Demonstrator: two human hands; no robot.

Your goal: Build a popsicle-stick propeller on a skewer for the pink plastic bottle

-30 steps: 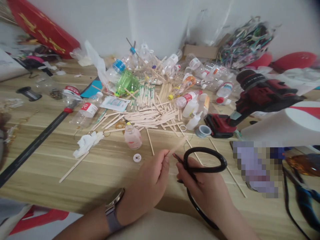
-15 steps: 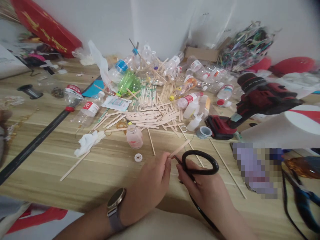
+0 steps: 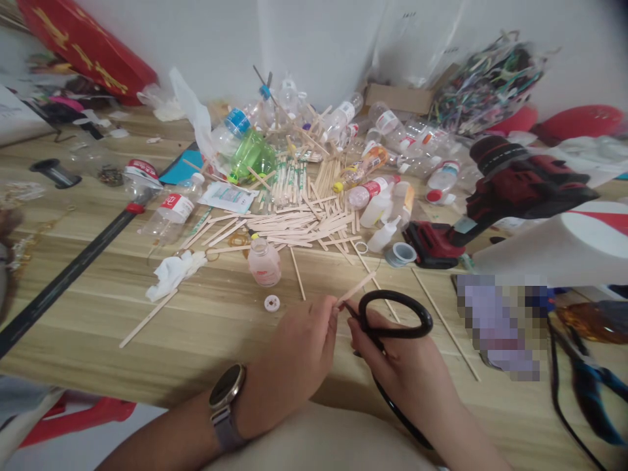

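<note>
Between the fingers of my left hand (image 3: pixel 301 343) is a flat wooden craft stick (image 3: pixel 359 286), its far end pointing up and to the right. My right hand (image 3: pixel 407 366) is closed around black-handled scissors (image 3: pixel 396 314), one loop standing above the thumb and the other hanging below. The scissors' blades touch or lie close to the stick by my left fingertips, mostly hidden there. Just beyond my hands stand an uncapped small pink bottle (image 3: pixel 263 263) and, lying flat, a white cap (image 3: pixel 271 303).
Loose craft sticks (image 3: pixel 299 229) lie heaped ahead, with plastic bottles (image 3: pixel 387 121) piled behind. To the right are a red and black cordless drill (image 3: pixel 520 196), a blurred-out phone (image 3: pixel 495 320) and blue-handled pliers (image 3: pixel 589 386). A black tube (image 3: pixel 73 278) joined to a bottle lies left.
The view has shifted slightly. Both hands keep nearly the same pose, with the stick and scissors held as before.
</note>
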